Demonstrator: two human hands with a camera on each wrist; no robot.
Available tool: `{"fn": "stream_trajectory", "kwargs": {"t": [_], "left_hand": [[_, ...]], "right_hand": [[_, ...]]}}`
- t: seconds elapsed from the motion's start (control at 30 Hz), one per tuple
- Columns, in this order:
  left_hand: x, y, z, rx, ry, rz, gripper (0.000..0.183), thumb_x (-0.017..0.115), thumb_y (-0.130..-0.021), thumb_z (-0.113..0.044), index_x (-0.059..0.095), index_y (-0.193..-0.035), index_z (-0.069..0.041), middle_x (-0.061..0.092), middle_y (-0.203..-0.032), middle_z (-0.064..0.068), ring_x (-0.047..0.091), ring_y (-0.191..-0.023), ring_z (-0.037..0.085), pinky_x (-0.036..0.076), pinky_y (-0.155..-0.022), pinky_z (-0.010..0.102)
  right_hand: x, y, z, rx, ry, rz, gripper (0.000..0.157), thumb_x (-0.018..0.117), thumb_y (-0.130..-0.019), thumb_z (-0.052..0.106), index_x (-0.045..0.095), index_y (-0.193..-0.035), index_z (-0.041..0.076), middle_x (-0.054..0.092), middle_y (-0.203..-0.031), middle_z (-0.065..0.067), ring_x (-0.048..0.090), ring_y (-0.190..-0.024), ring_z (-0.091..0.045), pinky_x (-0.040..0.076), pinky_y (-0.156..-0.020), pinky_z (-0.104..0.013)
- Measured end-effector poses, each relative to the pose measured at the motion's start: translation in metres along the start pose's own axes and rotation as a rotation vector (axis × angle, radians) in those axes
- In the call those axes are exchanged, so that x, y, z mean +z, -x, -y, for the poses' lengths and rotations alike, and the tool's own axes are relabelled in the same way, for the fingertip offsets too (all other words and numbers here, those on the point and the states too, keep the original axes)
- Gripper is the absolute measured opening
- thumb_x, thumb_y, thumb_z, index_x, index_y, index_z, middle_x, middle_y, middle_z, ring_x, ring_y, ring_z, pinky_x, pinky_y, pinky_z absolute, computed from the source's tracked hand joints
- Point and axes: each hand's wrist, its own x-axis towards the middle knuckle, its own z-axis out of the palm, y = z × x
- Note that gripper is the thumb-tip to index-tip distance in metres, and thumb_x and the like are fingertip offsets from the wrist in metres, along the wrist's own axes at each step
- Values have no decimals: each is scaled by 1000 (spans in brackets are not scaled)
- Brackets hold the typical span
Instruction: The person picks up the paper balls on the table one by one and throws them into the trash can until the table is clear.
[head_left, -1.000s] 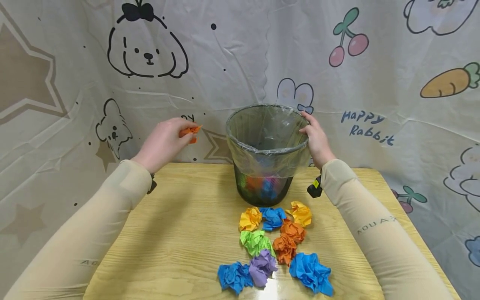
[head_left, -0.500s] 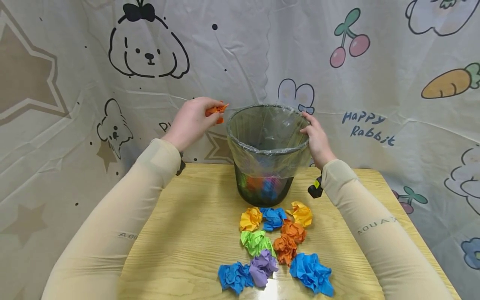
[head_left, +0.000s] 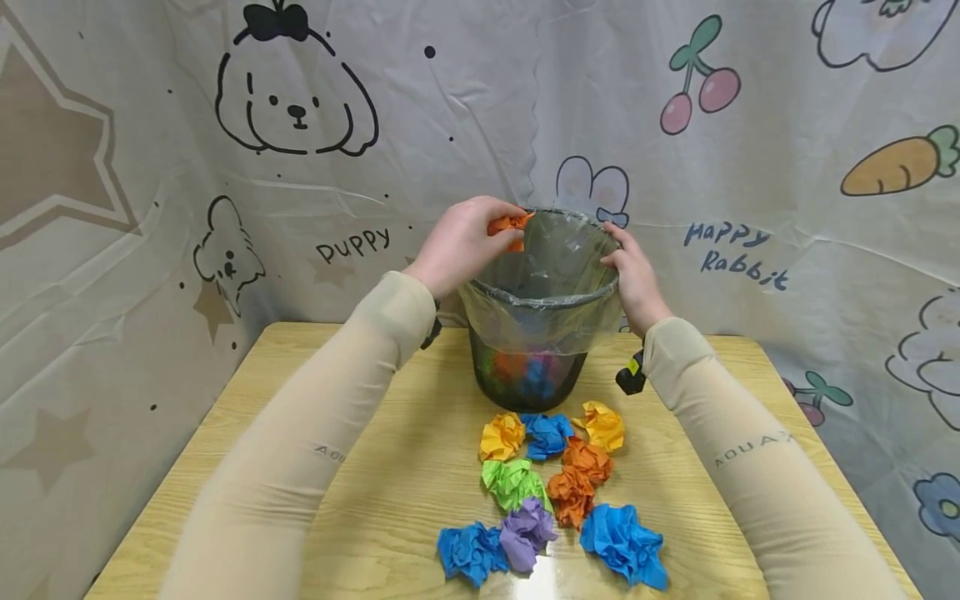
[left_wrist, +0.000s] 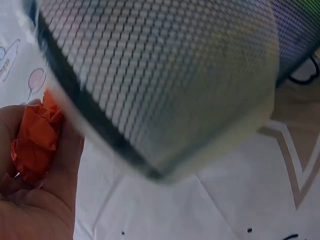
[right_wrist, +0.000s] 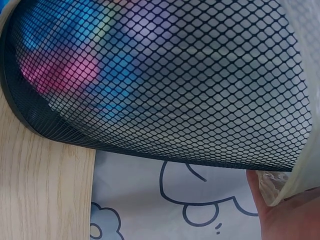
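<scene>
My left hand (head_left: 467, 240) pinches a crumpled orange paper ball (head_left: 508, 225) between thumb and fingers, over the left rim of the trash bin. The same orange paper ball (left_wrist: 37, 140) shows in the left wrist view beside the bin's mesh wall (left_wrist: 165, 75). The black mesh trash bin (head_left: 495, 379) stands upright at the table's back, with a clear plastic liner (head_left: 540, 321) folded over its rim. Colored paper balls (right_wrist: 60, 70) show through the mesh near its bottom. My right hand (head_left: 637, 279) grips the bin's right rim, thumb and fingers over the liner.
Several crumpled paper balls lie in front of the bin: yellow (head_left: 501, 437), blue (head_left: 547, 435), green (head_left: 516, 485), orange (head_left: 572, 496), purple (head_left: 527, 533) and a larger blue one (head_left: 624, 546). A printed curtain (head_left: 450, 108) hangs behind the wooden table (head_left: 390, 500).
My left hand has carried the orange paper ball rightward, rising and then dipping slightly, from left of the bin to over its rim. The right hand stays on the rim.
</scene>
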Motion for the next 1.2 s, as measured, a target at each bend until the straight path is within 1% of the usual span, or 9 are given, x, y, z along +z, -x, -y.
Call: {"fn": "stream_trajectory", "kwargs": {"t": [0.3, 0.47, 0.53, 0.63, 0.7, 0.8, 0.9, 1.03, 1.2], "left_hand": [[15, -7, -2, 0, -95, 34, 34, 65, -103, -28, 68, -135, -19, 67, -108, -9, 62, -101, 9, 50, -88, 29], [16, -8, 0, -12, -115, 40, 39, 65, -103, -31, 65, -140, -20, 64, -124, -4, 62, -104, 11, 49, -92, 31], [17, -8, 2, -17, -125, 41, 45, 65, -102, -34, 61, -145, -21, 60, -139, 0, 60, -118, 15, 47, -100, 34], [17, -8, 4, -42, -147, 44, 59, 63, -100, -48, 51, -153, -25, 42, -159, 3, 45, -141, 22, 34, -116, 41], [17, -8, 7, -66, -165, 40, 67, 58, -99, -59, 44, -157, -28, 31, -166, 4, 27, -151, 26, 21, -122, 44], [15, -6, 13, -90, -186, 14, 71, 48, -99, -68, 40, -159, -31, 25, -168, 4, 18, -154, 27, 10, -124, 48], [11, -5, 20, -105, -198, -20, 69, 41, -102, -67, 38, -160, -31, 24, -168, 5, 15, -155, 28, 6, -124, 50], [8, -3, 30, -157, -128, -35, 69, 40, -104, -64, 34, -162, -28, 19, -169, 8, 13, -155, 31, 8, -123, 51], [8, 3, 44, -260, 83, -20, 73, 43, -105, -57, 21, -166, -23, 9, -171, 11, 7, -156, 31, 10, -123, 52]], "right_hand": [[-1, 0, 0, -3, -5, 4, 64, 35, -101, 12, 27, -164, 21, 12, -171, 4, 8, -155, -20, 10, -123, -47], [-1, 0, 0, -8, -13, 8, 65, 34, -101, 12, 27, -164, 22, 12, -171, 4, 7, -155, -19, 9, -124, -47], [-1, 0, 0, -9, -17, 8, 64, 34, -101, 12, 27, -164, 22, 11, -171, 4, 6, -156, -19, 9, -124, -47], [-1, 0, 0, -9, -19, 7, 65, 34, -101, 12, 27, -164, 22, 11, -171, 4, 6, -156, -19, 9, -124, -46], [-1, 0, -1, -10, -19, 6, 65, 34, -101, 11, 27, -164, 22, 11, -171, 4, 6, -156, -19, 9, -124, -46], [-1, -1, -1, -13, -16, 2, 65, 35, -100, 11, 28, -164, 21, 12, -171, 4, 7, -155, -19, 9, -124, -45], [-1, -2, -2, -16, -11, 1, 65, 34, -100, 10, 28, -164, 21, 12, -171, 3, 7, -155, -19, 8, -124, -45], [-2, -2, -2, -19, -10, 3, 66, 34, -100, 10, 27, -164, 21, 12, -171, 3, 6, -155, -18, 8, -124, -45], [-1, -3, -3, -16, -19, -3, 66, 35, -99, 9, 28, -164, 20, 13, -171, 3, 7, -155, -18, 8, -124, -44]]}}
